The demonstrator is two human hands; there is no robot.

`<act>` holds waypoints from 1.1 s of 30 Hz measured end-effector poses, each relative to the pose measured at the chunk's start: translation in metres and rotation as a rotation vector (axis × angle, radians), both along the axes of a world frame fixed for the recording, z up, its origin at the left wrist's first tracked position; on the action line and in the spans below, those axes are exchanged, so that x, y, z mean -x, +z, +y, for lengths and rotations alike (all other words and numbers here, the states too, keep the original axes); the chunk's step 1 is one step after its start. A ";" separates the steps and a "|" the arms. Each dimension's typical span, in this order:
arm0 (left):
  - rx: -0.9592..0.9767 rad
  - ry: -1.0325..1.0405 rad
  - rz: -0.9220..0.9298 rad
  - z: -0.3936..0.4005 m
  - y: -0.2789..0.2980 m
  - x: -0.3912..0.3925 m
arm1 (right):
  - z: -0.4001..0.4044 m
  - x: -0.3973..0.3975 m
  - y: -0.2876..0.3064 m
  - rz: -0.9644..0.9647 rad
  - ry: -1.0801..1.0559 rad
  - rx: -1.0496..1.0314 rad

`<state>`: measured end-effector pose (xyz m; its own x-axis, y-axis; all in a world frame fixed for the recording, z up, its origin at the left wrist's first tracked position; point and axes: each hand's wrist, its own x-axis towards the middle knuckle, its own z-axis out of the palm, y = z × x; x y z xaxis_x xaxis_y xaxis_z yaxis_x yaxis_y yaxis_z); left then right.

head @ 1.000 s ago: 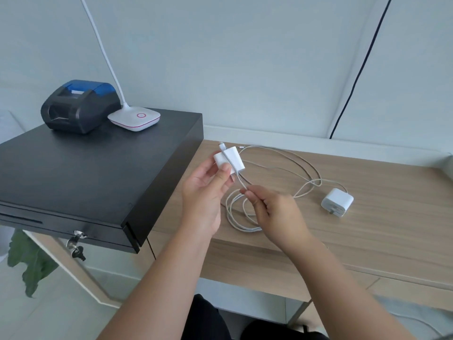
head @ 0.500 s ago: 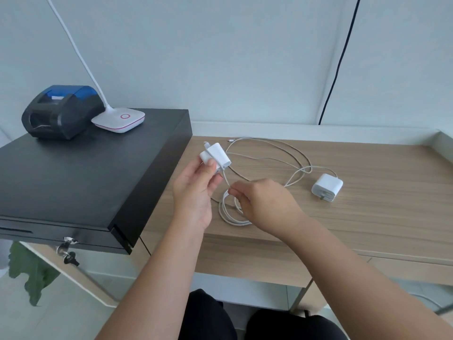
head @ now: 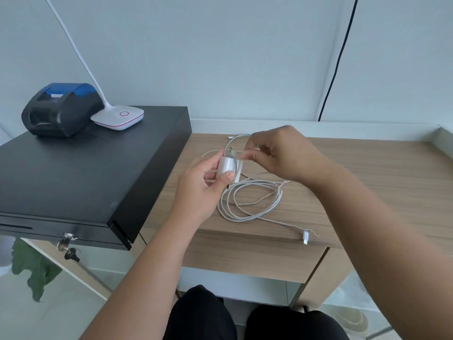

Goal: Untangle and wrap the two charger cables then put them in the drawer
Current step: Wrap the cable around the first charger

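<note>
My left hand point(head: 204, 185) grips a white charger plug point(head: 226, 165) above the wooden desk point(head: 355, 173). My right hand point(head: 282, 153) is raised just right of the plug and pinches a strand of white cable beside it. Loose loops of white cable point(head: 250, 202) lie on the desk below both hands. One cable end with a white connector point(head: 305, 237) lies at the desk's front edge. Another small connector point(head: 229, 137) rests near the back. The second charger plug is hidden behind my right hand. The desk drawer front point(head: 257, 261) sits shut under the desktop.
A black cash drawer box point(head: 85, 168) with keys point(head: 67, 246) in its lock stands left of the desk. On it sit a black and blue receipt printer point(head: 61, 109) and a white lamp base point(head: 117, 117). A black wire point(head: 338, 57) runs down the wall.
My right hand rose from the cable loops on the desk to the plug, bringing a strand up beside it. The left hand turned the plug. The other plug is now covered by my right hand.
</note>
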<state>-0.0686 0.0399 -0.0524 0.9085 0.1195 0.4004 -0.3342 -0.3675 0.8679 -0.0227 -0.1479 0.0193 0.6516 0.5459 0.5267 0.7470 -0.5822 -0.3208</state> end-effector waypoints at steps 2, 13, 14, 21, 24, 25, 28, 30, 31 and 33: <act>-0.016 -0.079 0.033 0.003 0.005 0.002 | 0.003 -0.008 0.002 0.026 0.043 -0.075; 0.305 -0.444 0.048 0.006 0.013 0.020 | 0.008 -0.021 -0.030 0.722 0.314 -0.619; 0.337 -0.458 0.041 0.005 0.012 0.018 | 0.010 -0.021 -0.039 0.767 0.315 -0.648; 0.451 -0.404 0.018 0.000 0.009 0.010 | 0.025 -0.008 -0.069 0.783 0.171 -0.895; 0.574 -0.250 -0.037 0.000 0.007 0.000 | 0.033 0.001 -0.083 0.530 -0.003 -0.663; 0.606 -0.198 -0.046 0.000 0.007 -0.003 | 0.035 0.005 -0.086 0.473 -0.053 -0.587; 0.678 -0.091 -0.048 -0.004 0.008 -0.014 | 0.042 0.013 -0.089 0.278 -0.144 -0.429; 0.719 -0.042 -0.053 -0.006 0.008 -0.021 | 0.045 0.017 -0.086 0.146 -0.147 -0.323; 0.729 -0.029 -0.053 -0.007 0.009 -0.024 | 0.045 0.019 -0.083 0.085 -0.150 -0.274; 0.710 0.004 -0.050 -0.008 0.010 -0.032 | 0.040 0.018 -0.080 -0.005 -0.172 -0.196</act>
<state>-0.0369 0.0322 -0.0428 0.8901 0.3703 0.2657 -0.3796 0.2796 0.8819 -0.0404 -0.1076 -0.0605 0.7229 0.3141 0.6154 0.6444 -0.6279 -0.4365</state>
